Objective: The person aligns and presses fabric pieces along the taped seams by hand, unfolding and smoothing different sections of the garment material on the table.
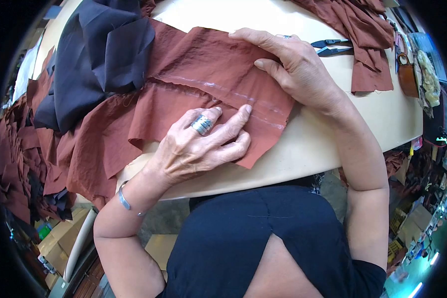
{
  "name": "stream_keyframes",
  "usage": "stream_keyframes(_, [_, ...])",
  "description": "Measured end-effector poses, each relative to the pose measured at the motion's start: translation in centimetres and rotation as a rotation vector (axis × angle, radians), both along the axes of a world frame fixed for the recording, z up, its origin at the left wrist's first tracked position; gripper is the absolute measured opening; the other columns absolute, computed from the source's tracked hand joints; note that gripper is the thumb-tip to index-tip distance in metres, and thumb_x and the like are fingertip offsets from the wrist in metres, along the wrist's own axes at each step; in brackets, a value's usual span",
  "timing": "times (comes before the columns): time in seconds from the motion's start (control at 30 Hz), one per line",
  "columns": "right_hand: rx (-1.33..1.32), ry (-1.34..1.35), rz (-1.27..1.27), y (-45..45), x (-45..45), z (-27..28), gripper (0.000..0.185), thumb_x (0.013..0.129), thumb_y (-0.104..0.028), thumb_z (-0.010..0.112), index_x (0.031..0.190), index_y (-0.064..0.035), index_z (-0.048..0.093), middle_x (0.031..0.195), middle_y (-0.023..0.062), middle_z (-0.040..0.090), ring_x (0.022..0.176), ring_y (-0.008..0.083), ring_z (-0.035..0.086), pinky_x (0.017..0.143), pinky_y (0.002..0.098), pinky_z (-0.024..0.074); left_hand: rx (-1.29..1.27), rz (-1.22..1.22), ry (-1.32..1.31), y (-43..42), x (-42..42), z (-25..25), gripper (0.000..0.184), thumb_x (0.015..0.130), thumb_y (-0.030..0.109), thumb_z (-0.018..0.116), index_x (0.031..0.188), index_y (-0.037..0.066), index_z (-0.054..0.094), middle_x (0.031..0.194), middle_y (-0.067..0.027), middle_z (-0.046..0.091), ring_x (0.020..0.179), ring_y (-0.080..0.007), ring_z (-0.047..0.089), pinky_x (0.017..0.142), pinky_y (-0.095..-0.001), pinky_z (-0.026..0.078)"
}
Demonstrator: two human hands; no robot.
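Note:
A piece of rust-brown fabric (193, 54) lies spread on the table in front of me, with whitish streaks and a slit or folded edge running across its middle. My left hand (203, 139), with a wide ring and a bracelet, rests on the lower part of it. Its fingers are bent and apart, their tips touching the cloth near the slit. At the upper right of the piece is my right hand (288, 64), thumb and index finger stretched apart on the fabric near its top edge. The other right fingers are mostly hidden.
Dark navy fabric (89, 64) is heaped on the left, over more rust cloth (97, 149) hanging past the edge. Black-handled snips (333, 47) lie beyond my right hand, beside another rust bundle (370, 54). The pale table (303, 149) curves toward me. Cardboard boxes (67, 238) stand lower left.

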State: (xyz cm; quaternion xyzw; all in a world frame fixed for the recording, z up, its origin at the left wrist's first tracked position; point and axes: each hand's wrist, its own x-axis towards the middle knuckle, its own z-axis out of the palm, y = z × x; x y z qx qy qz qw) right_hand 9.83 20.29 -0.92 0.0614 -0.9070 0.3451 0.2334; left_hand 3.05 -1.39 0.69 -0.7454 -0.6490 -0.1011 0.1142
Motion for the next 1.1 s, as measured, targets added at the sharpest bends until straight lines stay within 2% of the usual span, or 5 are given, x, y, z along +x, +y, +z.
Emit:
stream_keyframes(0.5, [0.001,0.002,-0.012,0.1,0.0,-0.2,0.045,0.073,0.002,0.062,0.116,-0.0108,0.054,0.098,0.013,0.065,0.081,0.0325,0.063,0.074,0.0399,0.0512,0.006,0.026,-0.039,0.1,0.4,-0.6,0.015,0.075,0.017,0.055,0.089,0.017,0.054,0.119,-0.0088,0.057,0.083,-0.0192,0.058,0.075,-0.028,0.05])
stream_keyframes(0.67, [0.007,-0.047,0.01,0.6,0.1,-0.2,0.049,0.073,-0.001,0.063,0.12,-0.01,0.051,0.102,0.0147,0.064,0.083,0.0328,0.063,0.076,0.0406,0.0505,-0.061,0.024,0.014,0.2,0.8,0.2,0.018,0.073,0.016,0.056,0.091,0.019,0.054,0.123,-0.0052,0.056,0.084,-0.0195,0.058,0.075,-0.0271,0.051])
stream_keyframes(0.8, [0.089,-0.08,0.079,0.9,0.7,0.9,0.068,0.068,-0.012,0.07,0.13,-0.0109,0.042,0.102,0.0179,0.061,0.088,0.0362,0.059,0.081,0.043,0.0475,-0.102,0.012,0.059,0.2,0.8,0.6,0.02,0.074,0.015,0.054,0.093,0.022,0.055,0.126,-0.0023,0.055,0.085,-0.0195,0.057,0.077,-0.0267,0.051])
stream_keyframes(0.9, [0.175,-0.233,0.085,0.6,1.8,1.5,0.093,0.059,-0.021,0.077,0.14,-0.017,0.032,0.103,0.0153,0.056,0.094,0.0344,0.056,0.086,0.0431,0.0442,-0.041,0.013,-0.132,0.0,0.4,0.4,0.022,0.07,0.011,0.058,0.091,0.013,0.057,0.121,-0.0072,0.058,0.088,-0.0219,0.06,0.076,-0.0293,0.053])
stream_keyframes(1.1, [0.344,-0.371,0.103,0.2,3.2,3.0,0.103,0.054,-0.022,0.08,0.142,-0.0209,0.028,0.115,0.0148,0.051,0.102,0.0317,0.054,0.087,0.0413,0.0434,0.033,0.109,-0.219,-1.1,0.0,-0.6,0.034,0.068,0.01,0.057,0.101,0.003,0.061,0.108,-0.011,0.058,0.094,-0.0237,0.06,0.077,-0.0313,0.052])
